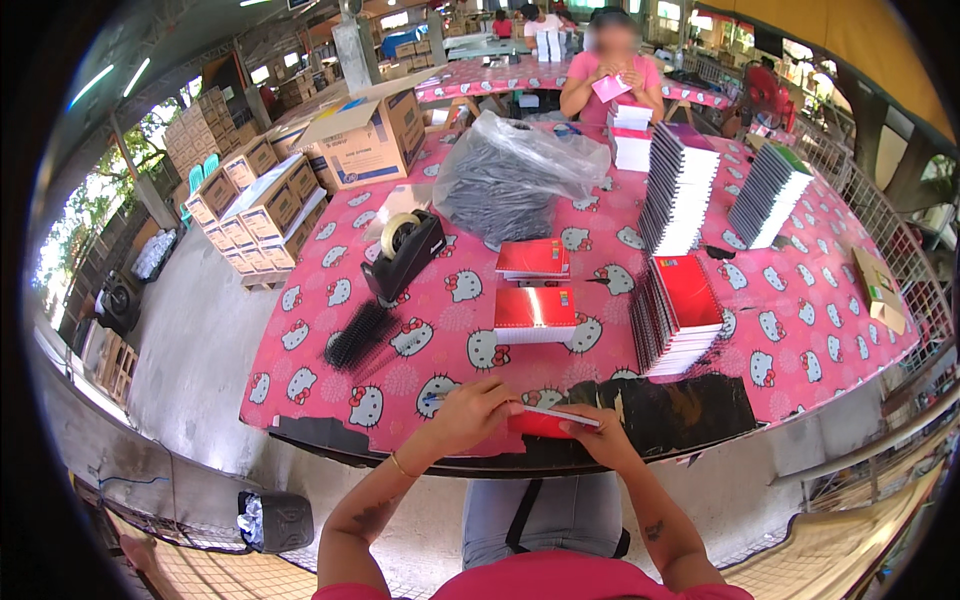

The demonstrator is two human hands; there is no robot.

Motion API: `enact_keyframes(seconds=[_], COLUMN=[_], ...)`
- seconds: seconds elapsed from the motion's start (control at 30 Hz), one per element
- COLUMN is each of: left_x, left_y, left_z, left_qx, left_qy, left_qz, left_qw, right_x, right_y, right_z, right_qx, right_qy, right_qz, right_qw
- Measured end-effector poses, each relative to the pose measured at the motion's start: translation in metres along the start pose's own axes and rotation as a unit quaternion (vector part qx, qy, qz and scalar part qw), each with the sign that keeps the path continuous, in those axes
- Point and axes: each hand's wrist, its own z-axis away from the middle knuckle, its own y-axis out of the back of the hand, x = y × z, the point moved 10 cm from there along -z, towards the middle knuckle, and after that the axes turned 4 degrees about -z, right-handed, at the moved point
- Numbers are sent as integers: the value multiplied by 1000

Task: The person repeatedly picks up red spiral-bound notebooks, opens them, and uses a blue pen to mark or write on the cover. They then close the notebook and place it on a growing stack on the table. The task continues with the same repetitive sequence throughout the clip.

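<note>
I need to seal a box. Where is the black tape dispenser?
In the head view, the black tape dispenser stands left of centre on the pink patterned table, between the black comb spines and the clear plastic bag.

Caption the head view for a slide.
Both hands, left hand and right hand, hold a red notebook at a pink table.
</note>
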Motion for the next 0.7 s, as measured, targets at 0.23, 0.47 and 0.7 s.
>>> enact_keyframes(seconds=[0.23,0.47,0.7], left_x=[49,53,52], left_y=[-35,-11,-5], left_z=[31,4,-7], left_qx=[82,80,74], left_qy=[42,18,48], left_qz=[-253,-269,-316], left_qw=[963,960,945], right_x=[-19,-26,-21], right_y=[9,2,-5], right_z=[8,11,9], right_qx=[128,98,80], right_qy=[0,-32,6], right_qz=[-89,-83,-56], right_qw=[988,991,995])
